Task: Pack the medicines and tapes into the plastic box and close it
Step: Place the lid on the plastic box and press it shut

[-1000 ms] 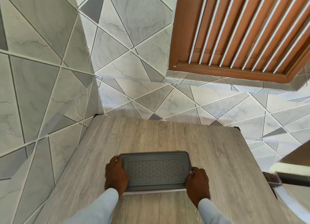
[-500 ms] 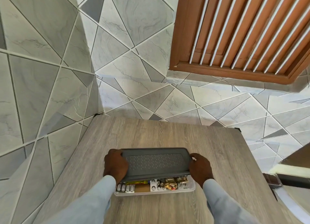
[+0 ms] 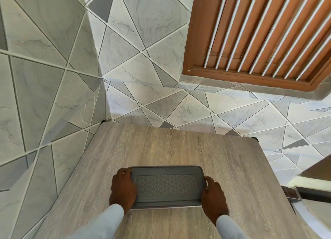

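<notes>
With its grey lid lying flat over it, the plastic box sits on the wood-grain tabletop, close to the near edge and roughly midway between the left and right edges. Only a thin pale strip of the box body shows under the lid's near edge; contents not visible. Lid has a raised rim and a dimpled centre panel.

Left hand: at the lid's left end, fingers curled over the far-left corner and onto the rim, palm covering the left side. It grips the lid.

Right hand: at the lid's right end, fingers curled against the right rim, thumb side toward the lid. It holds the lid there; whether the fingertips reach under the edge cannot be told.

Both forearms in light blue sleeves enter from the near edge.

Tabletop's far edge stands against a wall of grey marbled tiles cut in triangles, with another tiled wall along the left edge. A brown wooden louvred shutter is set in the far wall, above and right of the table. A dark and white object beyond the right edge is too cropped to identify.
</notes>
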Available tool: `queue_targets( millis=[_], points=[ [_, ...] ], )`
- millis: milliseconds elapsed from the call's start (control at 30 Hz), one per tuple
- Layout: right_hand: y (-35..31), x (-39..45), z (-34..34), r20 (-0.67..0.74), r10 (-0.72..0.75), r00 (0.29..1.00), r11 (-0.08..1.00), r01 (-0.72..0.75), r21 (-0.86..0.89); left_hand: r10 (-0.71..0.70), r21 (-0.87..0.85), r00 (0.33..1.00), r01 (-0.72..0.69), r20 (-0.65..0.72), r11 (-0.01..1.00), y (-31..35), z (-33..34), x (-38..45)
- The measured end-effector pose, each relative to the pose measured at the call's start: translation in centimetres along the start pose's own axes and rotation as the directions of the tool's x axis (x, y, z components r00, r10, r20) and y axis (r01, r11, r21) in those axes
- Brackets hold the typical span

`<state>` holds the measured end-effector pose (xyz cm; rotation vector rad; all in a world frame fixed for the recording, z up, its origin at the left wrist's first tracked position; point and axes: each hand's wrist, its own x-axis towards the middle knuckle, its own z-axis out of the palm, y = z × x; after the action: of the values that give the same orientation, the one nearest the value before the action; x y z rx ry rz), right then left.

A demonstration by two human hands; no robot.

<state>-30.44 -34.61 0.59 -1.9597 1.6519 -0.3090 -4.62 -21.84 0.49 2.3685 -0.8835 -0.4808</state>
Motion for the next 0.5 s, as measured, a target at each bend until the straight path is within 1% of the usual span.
queue_targets(
  millis=[100, 167, 233, 300, 400, 433, 500],
  points=[
    [0.1, -0.5, 0.3, -0.016, -0.050, 0.999, 0.999, 0.049, -0.022, 0.020, 0.013, 1.000, -0.020, -0.020, 1.000, -0.2, 0.3, -0.2],
    [0.0, -0.6, 0.6, -0.016, -0.047, 0.999, 0.998, 0.046, -0.036, 0.036, 0.043, 0.999, -0.035, -0.021, 0.998, -0.5, 0.6, -0.1],
    [0.0, -0.6, 1.0, -0.051, -0.074, 0.996, 0.988, 0.066, -0.141, 0.046, 0.103, 0.999, -0.045, -0.013, 0.994, -0.8, 0.9, 0.0],
    [0.2, -0.3, 1.4, -0.076, -0.191, 0.979, 0.933, 0.157, -0.323, 0.067, 0.203, 0.998, -0.064, -0.009, 0.977, -1.2, 1.2, -0.1],
    [0.4, 0.4, 1.7, -0.025, -0.375, 0.927, 0.821, 0.319, -0.474, 0.204, 0.345, 0.979, -0.193, 0.004, 0.918, -1.7, 1.5, 0.1],
    [0.2, 0.6, 1.7, -0.008, -0.409, 0.913, 0.790, 0.349, -0.503, 0.265, 0.383, 0.964, -0.251, 0.018, 0.889, -1.7, 1.6, 0.2],
    [-0.3, 0.9, 1.7, 0.037, -0.419, 0.907, 0.778, 0.380, -0.501, 0.398, 0.431, 0.914, -0.392, 0.081, 0.813, -1.5, 1.9, 0.3]
  ],
)
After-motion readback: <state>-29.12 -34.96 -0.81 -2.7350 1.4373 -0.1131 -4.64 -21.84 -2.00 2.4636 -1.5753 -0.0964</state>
